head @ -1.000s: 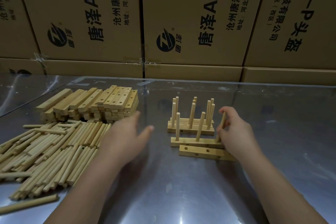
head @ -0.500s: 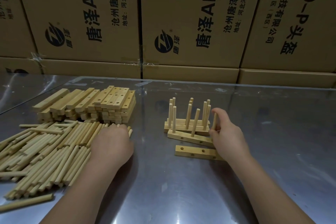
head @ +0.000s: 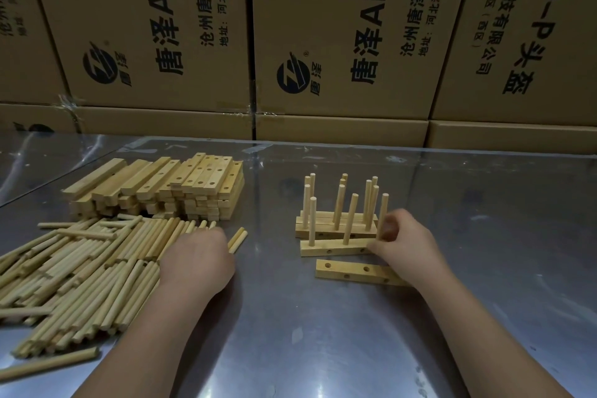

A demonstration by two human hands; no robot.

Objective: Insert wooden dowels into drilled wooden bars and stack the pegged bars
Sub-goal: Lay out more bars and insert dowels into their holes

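Right hand pinches the end dowel upright in the pegged bar; left hand covers the loose dowels, its grip hidden

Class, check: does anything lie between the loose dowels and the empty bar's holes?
Partly: the right hand, pinching a dowel, covers the empty bar's right end; its two visible top holes lie open.

Shiny metal table. Loose dowel heap lies under and left of left hand. Drilled bar stack beyond it. Pegged bars (pegs upright) just left of right hand, which pinches end dowel. Empty bar flat, partly under right wrist.
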